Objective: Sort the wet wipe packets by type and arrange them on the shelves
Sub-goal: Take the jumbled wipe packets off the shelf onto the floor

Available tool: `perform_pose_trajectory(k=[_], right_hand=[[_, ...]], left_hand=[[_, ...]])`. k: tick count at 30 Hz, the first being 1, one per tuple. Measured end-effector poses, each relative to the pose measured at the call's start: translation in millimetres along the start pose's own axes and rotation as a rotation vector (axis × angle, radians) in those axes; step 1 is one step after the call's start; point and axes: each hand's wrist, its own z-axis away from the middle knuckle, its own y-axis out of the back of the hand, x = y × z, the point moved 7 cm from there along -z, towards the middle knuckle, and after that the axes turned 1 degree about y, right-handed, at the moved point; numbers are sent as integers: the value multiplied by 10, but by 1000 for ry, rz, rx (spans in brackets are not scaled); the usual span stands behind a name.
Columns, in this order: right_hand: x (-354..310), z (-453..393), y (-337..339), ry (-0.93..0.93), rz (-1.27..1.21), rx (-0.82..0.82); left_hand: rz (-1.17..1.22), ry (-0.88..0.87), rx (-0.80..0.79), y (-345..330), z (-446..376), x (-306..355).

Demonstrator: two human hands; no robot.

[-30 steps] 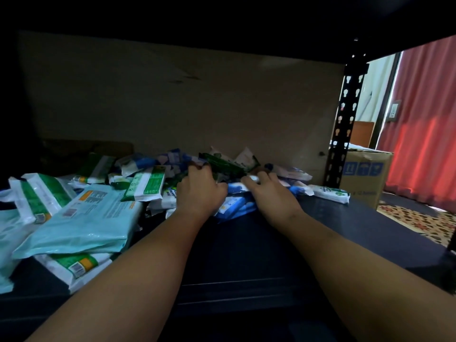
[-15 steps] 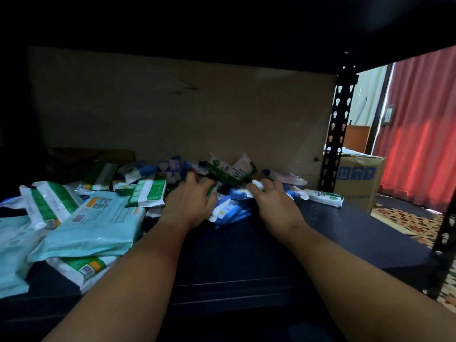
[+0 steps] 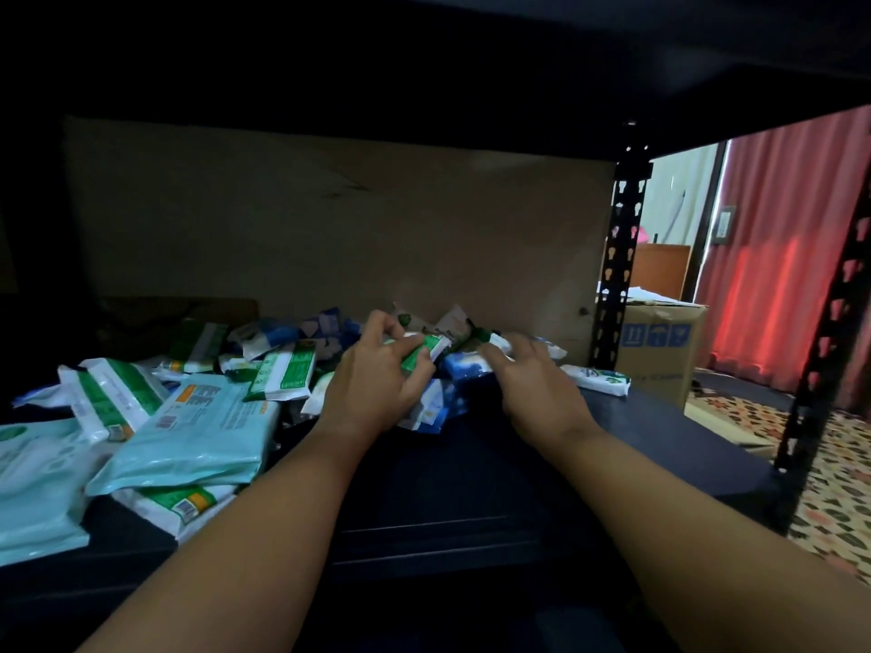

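Note:
A heap of small wet wipe packets, green, blue and white, lies at the back of the dark shelf (image 3: 660, 445). My left hand (image 3: 372, 384) pinches a small green and white packet (image 3: 421, 352) lifted off the heap. My right hand (image 3: 535, 386) lies over blue packets (image 3: 464, 365), its fingertips touching a dark green packet (image 3: 485, 336); whether it holds one is unclear. Large light teal packs (image 3: 207, 426) and green and white packs (image 3: 113, 398) are piled at the left. One white packet (image 3: 596, 378) lies apart at the right.
The shelf above hangs low and dark. A brown board (image 3: 330, 219) closes the back. Black perforated posts (image 3: 620, 256) stand at the right corners. Beyond them are a cardboard box (image 3: 660, 351), a red curtain (image 3: 782, 256) and a patterned carpet (image 3: 839, 483).
My left hand has come up from the heap with a green and white packet pinched in its fingers. My right hand has shifted slightly right over the blue packets.

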Motion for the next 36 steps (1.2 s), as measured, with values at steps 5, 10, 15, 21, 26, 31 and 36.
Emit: perform_pose_trajectory(k=[5, 10, 15, 21, 26, 31, 36], right_hand=[[33, 242, 402, -44, 0, 52], [-25, 655, 760, 19, 53, 53], [-195, 1196, 1082, 88, 70, 94], [-452, 1880, 1236, 138, 24, 109], [-686, 2499, 1022, 137, -15, 43], [-1003, 3135, 580, 171, -47, -139], [-1354, 3647, 35, 203, -80, -345]], left_hand=[[-1, -95, 4, 290, 257, 388], [-18, -105, 17, 624, 553, 682], [-67, -169, -28, 889, 978, 945], [-46, -198, -9, 1137, 1565, 1182], [-8, -107, -37, 1167, 2305, 1082], [-66, 30, -140, 1098, 3211, 786], [-153, 180, -251, 967, 4031, 389]])
